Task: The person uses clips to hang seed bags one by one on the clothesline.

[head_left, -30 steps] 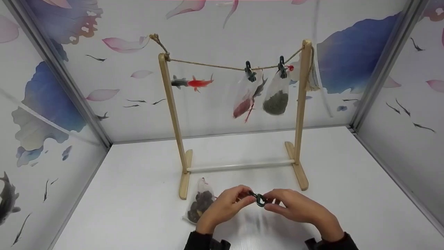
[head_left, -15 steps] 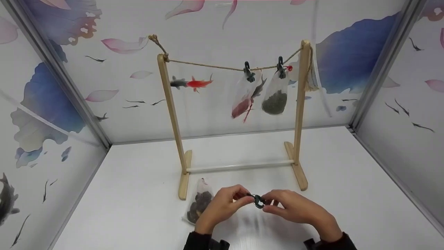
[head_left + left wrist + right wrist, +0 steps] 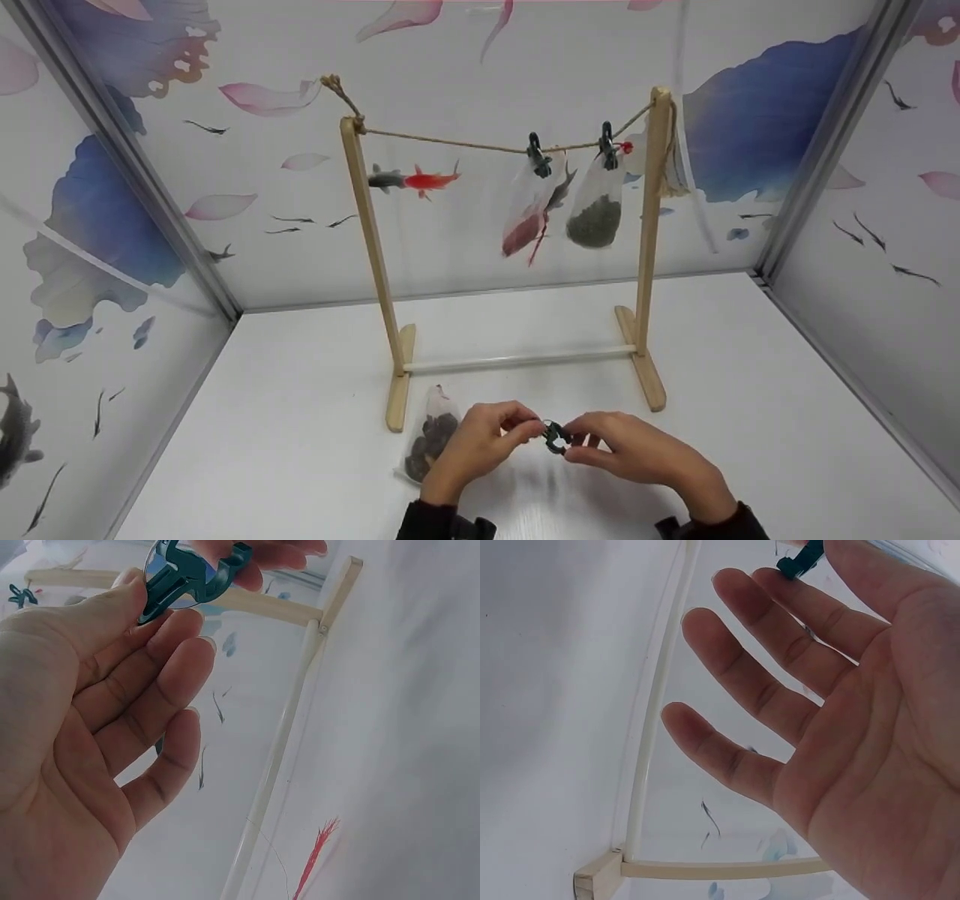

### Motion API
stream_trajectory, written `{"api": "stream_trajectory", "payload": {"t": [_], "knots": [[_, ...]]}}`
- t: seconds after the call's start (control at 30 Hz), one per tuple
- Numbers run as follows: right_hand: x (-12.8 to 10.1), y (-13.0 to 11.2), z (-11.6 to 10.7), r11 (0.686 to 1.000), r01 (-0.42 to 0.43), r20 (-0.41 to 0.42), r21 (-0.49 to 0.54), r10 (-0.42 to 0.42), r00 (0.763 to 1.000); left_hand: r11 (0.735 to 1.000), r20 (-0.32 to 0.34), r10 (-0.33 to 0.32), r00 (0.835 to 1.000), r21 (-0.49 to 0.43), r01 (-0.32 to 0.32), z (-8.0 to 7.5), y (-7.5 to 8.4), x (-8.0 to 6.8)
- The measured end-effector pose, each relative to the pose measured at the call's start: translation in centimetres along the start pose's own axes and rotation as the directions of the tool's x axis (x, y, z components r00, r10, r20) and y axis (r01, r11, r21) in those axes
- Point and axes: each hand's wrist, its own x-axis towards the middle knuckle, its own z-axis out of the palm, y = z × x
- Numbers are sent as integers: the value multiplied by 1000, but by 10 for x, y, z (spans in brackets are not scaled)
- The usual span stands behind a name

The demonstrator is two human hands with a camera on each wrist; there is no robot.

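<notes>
A dark green plastic clip [image 3: 555, 437] is between both hands, above the white table. My left hand [image 3: 481, 444] pinches one end of it between thumb and index finger, the other fingers loosely bent in the left wrist view. My right hand [image 3: 637, 448] holds the opposite side at thumb and index fingertips; in the right wrist view only a bit of the clip [image 3: 801, 561] shows, and the other fingers are spread. Beside the left wrist stands a sheer pouch [image 3: 433, 439] of dark lumps, partly covered by that hand.
A wooden rack with a left post [image 3: 373, 247] and right post [image 3: 651, 225] carries a rope [image 3: 442, 139]. Two clips hold a pouch with reddish contents [image 3: 523, 232] and one with dark green contents [image 3: 595, 221] on it. A white rod [image 3: 517, 358] joins the rack's feet.
The clip has shifted slightly left and down and turned a little between the fingers. Both hands have moved only slightly. The rack and pouches stay put.
</notes>
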Motion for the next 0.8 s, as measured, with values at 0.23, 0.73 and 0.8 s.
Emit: {"api": "stream_trajectory", "payload": {"t": [0.23, 0.73, 0.8], "knots": [[1, -1, 4, 1000, 11, -2, -7, -11, 1000, 1000, -12, 15, 1000, 21, -15, -6, -1, -3], [39, -8, 32, 993, 54, 97, 101, -64, 993, 986, -274, -166, 947, -80, 149, -80, -27, -40], [54, -7, 37, 992, 32, 81, 118, -42, 996, 978, -325, -200, 924, -125, 168, -90, -36, -47]]}}
